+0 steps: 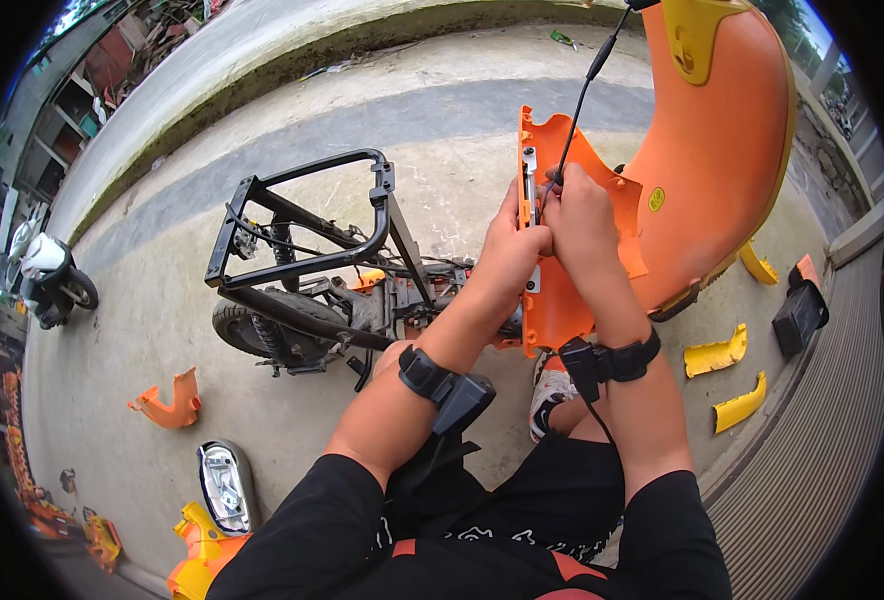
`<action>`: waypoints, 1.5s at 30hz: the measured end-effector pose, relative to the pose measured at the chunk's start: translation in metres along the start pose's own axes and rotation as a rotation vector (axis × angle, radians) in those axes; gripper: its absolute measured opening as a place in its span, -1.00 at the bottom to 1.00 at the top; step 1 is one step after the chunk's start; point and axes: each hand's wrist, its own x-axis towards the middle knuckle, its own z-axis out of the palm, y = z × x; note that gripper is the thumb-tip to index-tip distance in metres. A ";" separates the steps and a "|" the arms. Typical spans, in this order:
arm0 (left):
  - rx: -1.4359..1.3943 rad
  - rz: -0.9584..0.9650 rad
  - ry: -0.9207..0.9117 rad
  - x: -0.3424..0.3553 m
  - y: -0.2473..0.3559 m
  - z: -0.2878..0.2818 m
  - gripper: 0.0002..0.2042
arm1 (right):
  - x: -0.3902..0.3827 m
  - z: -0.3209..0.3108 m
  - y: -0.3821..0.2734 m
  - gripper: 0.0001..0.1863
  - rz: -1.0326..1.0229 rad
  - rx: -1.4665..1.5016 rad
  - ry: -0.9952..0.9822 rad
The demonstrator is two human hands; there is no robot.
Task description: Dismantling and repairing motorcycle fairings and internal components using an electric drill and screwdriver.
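In front of me an orange scooter body panel (610, 230) stands upright, with a metal bracket (532, 275) along its left edge. My left hand (512, 240) is closed round that edge, its thumb across the bracket. My right hand (579, 215) is closed at the black cable (592, 75), where it runs down to the bracket; the fingertips and the cable's end are hidden. A larger curved orange panel (722, 140) with a yellow piece rises at the right. Just left of my hands stands the stripped black scooter frame (317, 260), with its wheel low down.
A parked scooter (47, 270) stands far left. An orange piece (167, 405), an upturned seat (227, 485) and orange-yellow parts (202, 550) lie lower left. Yellow pieces (712, 355) and a black box (800, 318) lie right, beside a ribbed shutter (802, 450). A raised kerb (292, 65) runs behind.
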 end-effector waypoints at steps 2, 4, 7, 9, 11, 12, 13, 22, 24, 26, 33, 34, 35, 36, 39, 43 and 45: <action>-0.002 0.016 -0.027 0.000 0.000 0.001 -0.34 | -0.001 0.000 -0.003 -0.81 0.059 -0.029 0.017; 0.021 0.048 -0.029 0.000 0.001 0.003 -0.34 | 0.000 -0.002 -0.004 -0.81 0.097 0.001 0.011; 0.054 0.096 -0.017 0.000 0.002 0.005 -0.32 | 0.000 -0.006 -0.003 -0.79 -0.003 0.091 0.028; 0.074 0.111 0.004 0.000 0.003 0.005 -0.32 | 0.001 -0.010 -0.001 -0.77 -0.069 0.104 0.024; 0.028 0.022 0.033 -0.001 0.004 0.003 -0.37 | 0.001 -0.013 0.002 -0.75 -0.125 0.122 0.016; 0.033 0.021 0.039 -0.001 0.005 0.002 -0.37 | 0.002 -0.014 0.004 -0.73 -0.141 0.144 -0.009; 0.020 -0.010 0.040 -0.001 0.005 0.001 -0.39 | 0.002 -0.015 0.005 -0.72 -0.158 0.166 -0.035; 0.043 -0.022 0.069 0.001 0.004 0.000 -0.44 | 0.004 -0.017 0.007 -0.75 -0.159 0.109 -0.061; 0.043 -0.021 0.067 0.000 0.004 -0.001 -0.43 | 0.004 -0.016 0.007 -0.76 -0.142 0.093 -0.065; 0.038 -0.006 0.049 0.000 0.003 -0.001 -0.40 | 0.004 -0.014 0.008 -0.77 -0.125 0.079 -0.069; 0.000 0.021 0.040 0.000 0.002 0.000 -0.36 | 0.001 -0.003 0.003 -0.79 -0.087 0.040 0.038; 0.002 0.027 0.015 0.000 0.002 0.000 -0.34 | 0.000 -0.001 0.001 -0.78 -0.043 0.019 0.052; -0.001 0.037 -0.019 0.001 0.002 0.000 -0.33 | 0.000 0.000 -0.001 -0.78 -0.051 0.019 0.053; 0.006 0.033 -0.011 0.001 0.002 0.001 -0.33 | 0.000 0.000 -0.003 -0.80 0.004 0.025 0.045; 0.027 0.063 -0.011 0.001 0.002 0.002 -0.32 | -0.001 -0.002 -0.007 -0.81 0.068 0.022 0.035; 0.015 0.067 -0.022 0.000 0.003 0.002 -0.38 | 0.000 -0.007 -0.006 -0.79 -0.006 0.075 0.006; 0.032 0.061 0.001 -0.001 0.004 0.002 -0.40 | 0.000 -0.007 -0.005 -0.77 -0.033 0.086 0.003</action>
